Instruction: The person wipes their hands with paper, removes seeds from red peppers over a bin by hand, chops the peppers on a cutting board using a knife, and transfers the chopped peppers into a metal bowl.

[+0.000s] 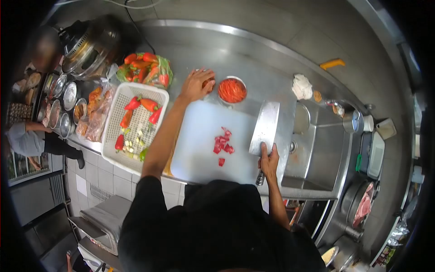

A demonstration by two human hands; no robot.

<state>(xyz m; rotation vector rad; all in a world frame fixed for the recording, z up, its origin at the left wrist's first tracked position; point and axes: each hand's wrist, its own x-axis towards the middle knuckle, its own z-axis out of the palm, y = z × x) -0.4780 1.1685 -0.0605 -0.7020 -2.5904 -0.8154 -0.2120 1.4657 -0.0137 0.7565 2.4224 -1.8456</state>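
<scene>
My right hand [269, 159] grips a cleaver [266, 122], its broad blade pointing away from me over the right edge of the white cutting board [195, 149]. Cut red pepper pieces [221, 145] lie loosely in the middle of the board, one piece apart from the rest and nearer to me. Beyond the board's far left corner, my left hand [198, 85] has its fingers curled over something reddish, mostly hidden under them. Right beside that hand stands a round metal bowl [232, 90] of thin red shreds.
Left of the board, a white perforated basket [108, 140] holds red peppers and pale chunks. Behind it sits a plastic bag of peppers [144, 69]. A sink [319, 156] and a white cloth [302, 86] are to the right. Another person [28, 139] is at far left.
</scene>
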